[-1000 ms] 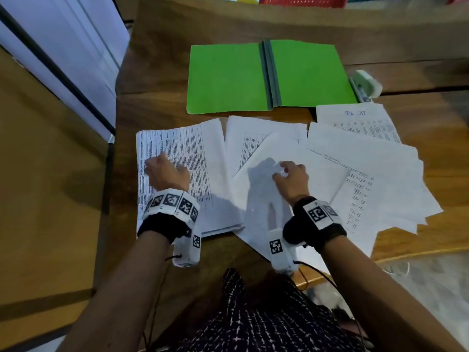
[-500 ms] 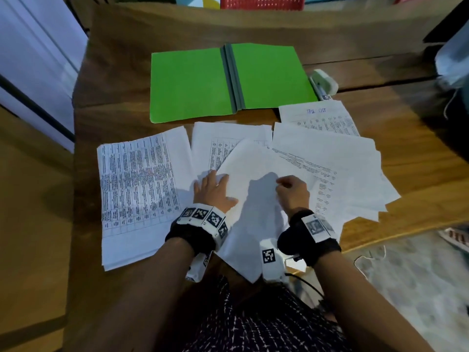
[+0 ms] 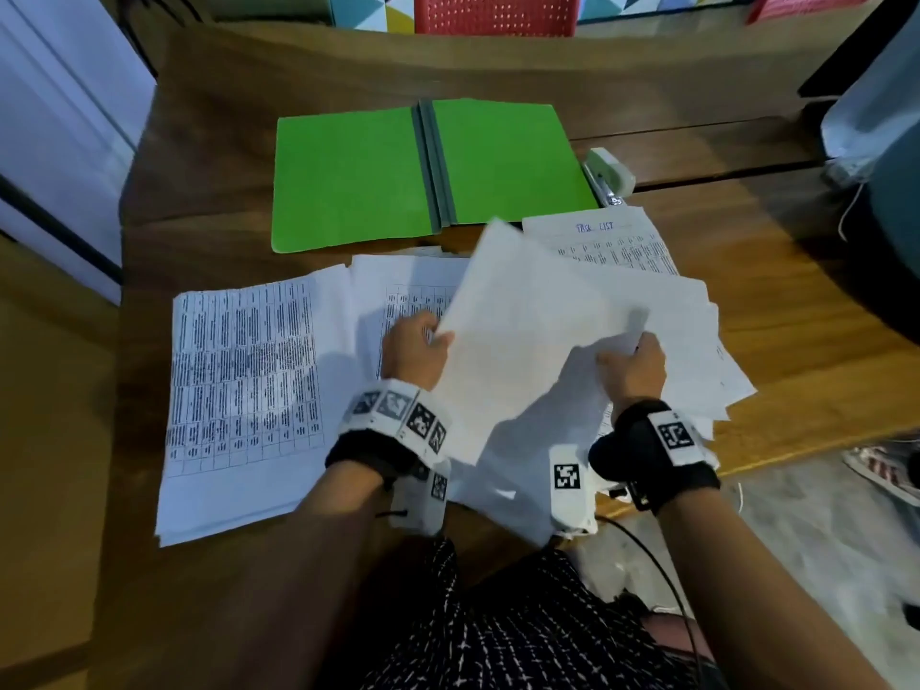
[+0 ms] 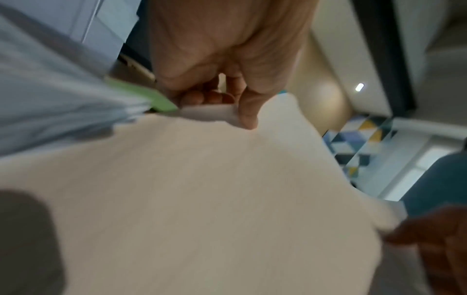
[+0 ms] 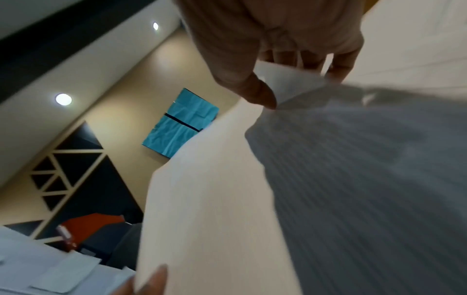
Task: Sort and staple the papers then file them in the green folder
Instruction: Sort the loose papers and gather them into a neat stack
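A blank white sheet (image 3: 522, 336) is lifted off the table, tilted, blank side up. My left hand (image 3: 415, 348) pinches its left edge, thumb on top (image 4: 248, 117). My right hand (image 3: 632, 363) pinches its right edge (image 5: 290, 85). Below it lie scattered printed papers (image 3: 692, 331), one headed "TASK LIST" (image 3: 597, 231). A sorted stack of printed tables (image 3: 244, 381) lies at the left. The green folder (image 3: 358, 176) lies open and flat at the back. A pale green stapler (image 3: 610, 174) sits by the folder's right edge.
The wooden table (image 3: 796, 291) has a front edge close to my right wrist. A red chair (image 3: 493, 12) stands behind the table. A dark bin with a pale bag (image 3: 881, 141) stands at the far right. A shoe (image 3: 881, 470) lies on the floor.
My left hand left the stack at the left and came to the middle pile. Both hands took hold of one blank sheet and raised it off the pile.
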